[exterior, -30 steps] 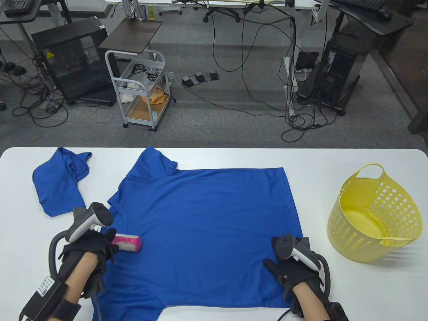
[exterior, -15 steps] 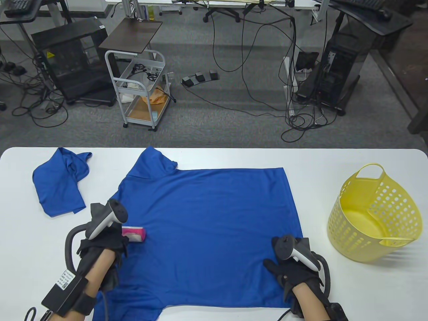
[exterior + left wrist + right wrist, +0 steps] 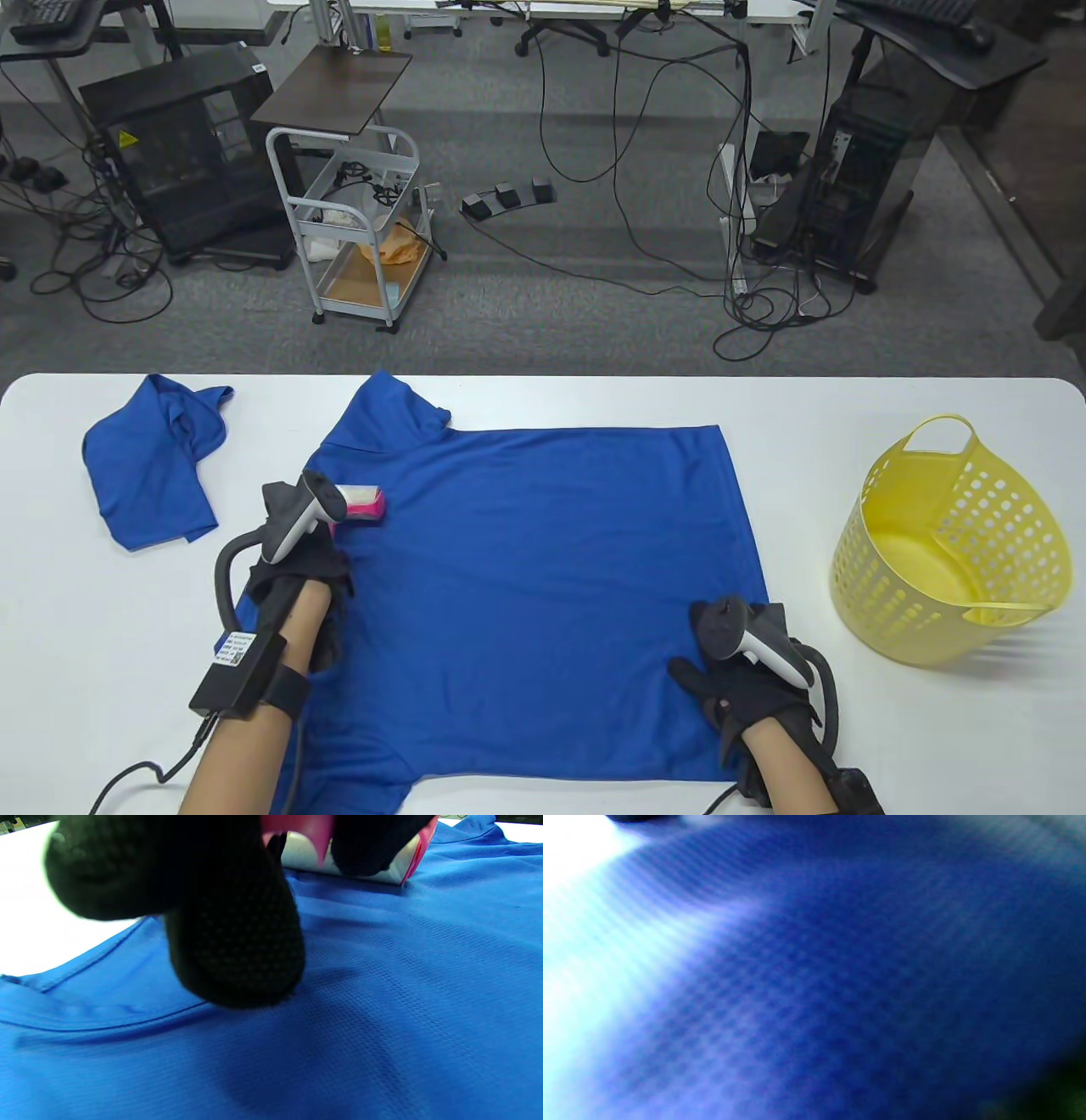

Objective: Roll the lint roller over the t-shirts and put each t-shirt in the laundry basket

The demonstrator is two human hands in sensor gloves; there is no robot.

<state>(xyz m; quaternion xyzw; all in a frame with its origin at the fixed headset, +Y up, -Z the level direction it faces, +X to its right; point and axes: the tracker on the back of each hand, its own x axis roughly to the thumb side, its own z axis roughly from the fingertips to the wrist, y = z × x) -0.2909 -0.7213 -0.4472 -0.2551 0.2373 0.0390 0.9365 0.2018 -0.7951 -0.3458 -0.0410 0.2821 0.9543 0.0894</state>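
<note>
The left hand (image 3: 301, 564) grips the lint roller (image 3: 361, 501) and presses it on the far-left shoulder area of the spread t-shirt (image 3: 543, 594), while the right hand (image 3: 747, 688) lies with straight fingers on its near-right corner, pinning it to the counter (image 3: 848, 747). Rolling looks mid-course. The laundry basket (image 3: 950, 543) on the right holds nothing, and a second crumpled t-shirt (image 3: 153, 475) waits far left, so most of the job remains.

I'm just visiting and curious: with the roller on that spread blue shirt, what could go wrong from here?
The lint roller is near the shirt's collar end, where seams could bunch under it. Only the right hand pins the far hem, so the cloth might drag. The laundry basket leans and could tip when loaded.
</note>
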